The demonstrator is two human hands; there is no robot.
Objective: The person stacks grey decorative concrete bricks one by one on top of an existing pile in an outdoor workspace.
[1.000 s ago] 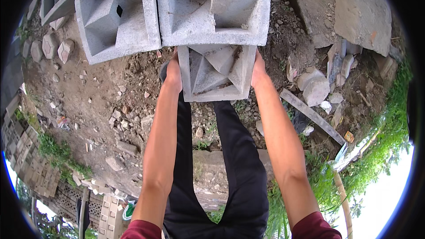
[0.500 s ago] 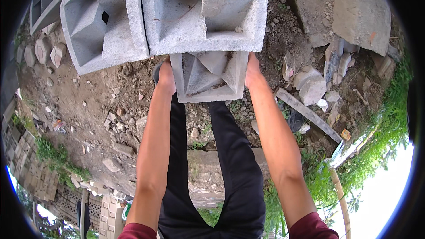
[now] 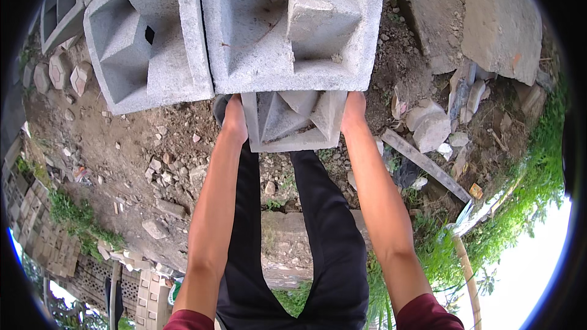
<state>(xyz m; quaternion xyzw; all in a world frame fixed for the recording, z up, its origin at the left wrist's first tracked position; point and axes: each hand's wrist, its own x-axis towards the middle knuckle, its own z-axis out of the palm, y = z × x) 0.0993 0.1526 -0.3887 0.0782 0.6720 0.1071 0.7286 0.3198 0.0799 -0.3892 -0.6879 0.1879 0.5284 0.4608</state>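
A grey concrete breeze block point(image 3: 299, 142) with slanted faces inside its square frame is between my two hands, above my legs. My left hand point(image 3: 235, 117) grips its left side, and my right hand point(image 3: 354, 111) grips its right side. The fingers of both are mostly hidden at the far end, behind a larger-looking concrete block point(image 3: 257, 82) at the top of the view. That block's lower edge covers the far part of the held one. Whether the two touch cannot be told. A similar block point(image 3: 165, 88) stands close against its left side.
Dirt and loose stones cover the ground around my feet. Concrete chunks point(image 3: 431, 128) and a narrow plank point(image 3: 428, 165) lie to the right, below broken slabs point(image 3: 498, 24). Green plants point(image 3: 538, 146) grow at the right rim. More stacked blocks point(image 3: 36, 208) appear at the far left.
The held block and my hands sit slightly lower in the picture. The upper blocks also appear lower and larger, covering a bit more of the held block. My grip looks the same.
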